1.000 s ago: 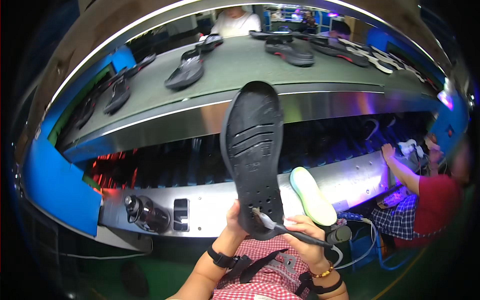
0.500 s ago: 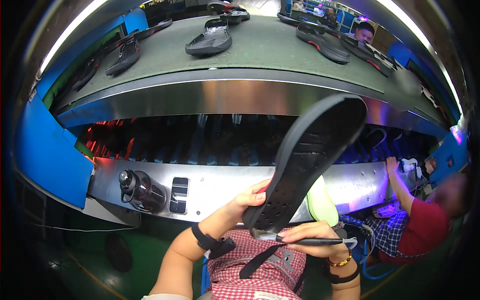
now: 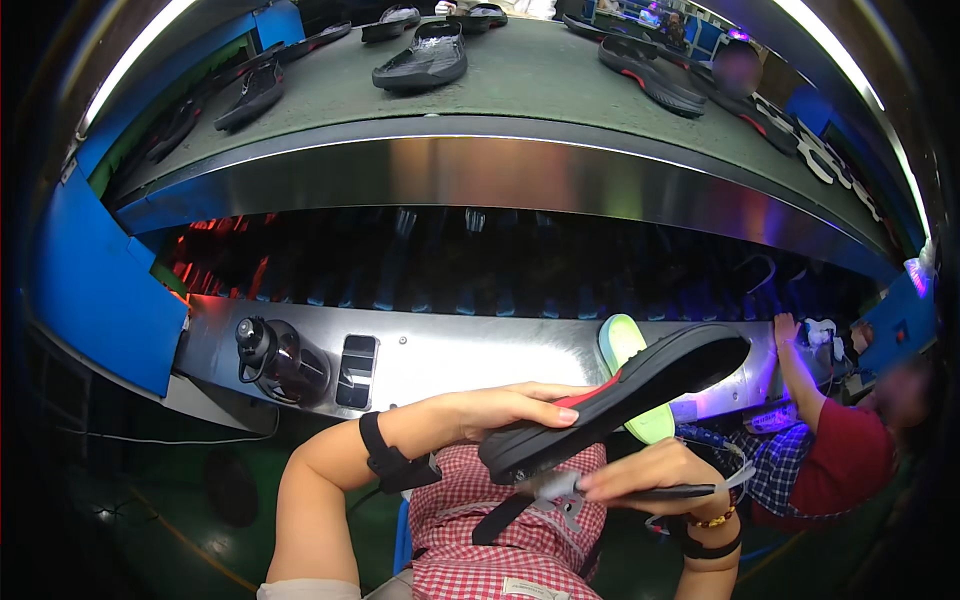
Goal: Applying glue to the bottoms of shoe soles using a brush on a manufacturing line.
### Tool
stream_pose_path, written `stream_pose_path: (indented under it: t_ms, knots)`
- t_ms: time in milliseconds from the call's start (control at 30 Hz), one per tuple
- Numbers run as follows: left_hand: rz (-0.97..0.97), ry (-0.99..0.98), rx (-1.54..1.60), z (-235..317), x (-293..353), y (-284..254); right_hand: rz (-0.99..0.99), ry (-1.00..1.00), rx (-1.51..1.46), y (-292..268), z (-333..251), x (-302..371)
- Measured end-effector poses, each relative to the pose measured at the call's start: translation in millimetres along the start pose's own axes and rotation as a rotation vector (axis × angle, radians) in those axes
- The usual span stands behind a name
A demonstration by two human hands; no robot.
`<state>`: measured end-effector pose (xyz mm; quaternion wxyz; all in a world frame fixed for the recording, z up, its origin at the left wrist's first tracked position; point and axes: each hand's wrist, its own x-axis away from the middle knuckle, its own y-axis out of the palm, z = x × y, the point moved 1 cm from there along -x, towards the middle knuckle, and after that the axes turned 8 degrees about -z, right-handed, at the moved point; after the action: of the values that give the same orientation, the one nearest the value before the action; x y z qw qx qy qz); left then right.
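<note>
Black sole [image 3: 625, 398] partly hiding lime sole [image 3: 622, 340], dark bottle [image 3: 292, 365] on steel ledge [image 3: 490, 352]

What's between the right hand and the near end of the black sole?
In the head view, the pale, blurred end of the brush lies between the right hand and the black sole; whether it touches the sole is unclear.

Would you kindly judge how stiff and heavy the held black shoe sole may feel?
Probably fairly stiff: the black shoe sole juts past the left hand without visible sagging. It may be light for its size, as one hand appears to support it.
</note>
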<state>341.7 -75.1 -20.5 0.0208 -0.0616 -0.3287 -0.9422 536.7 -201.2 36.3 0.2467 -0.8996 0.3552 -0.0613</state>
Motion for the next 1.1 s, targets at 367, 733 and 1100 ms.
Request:
stream_pose_path:
  t_ms: [367, 733, 1100]
  knots:
    - [-0.103, -0.145, 0.236, -9, -3, -9, 0.1, 0.149, 0.248, 2, -1, 24]
    - [-0.021, 0.1, 0.139, -11, 5, -7, 0.173, 0.12, 0.149, 4, 2, 45]
    - [0.242, -0.078, 0.443, -14, 13, -20, 0.445, 0.096, 0.004, 4, 27, 64]
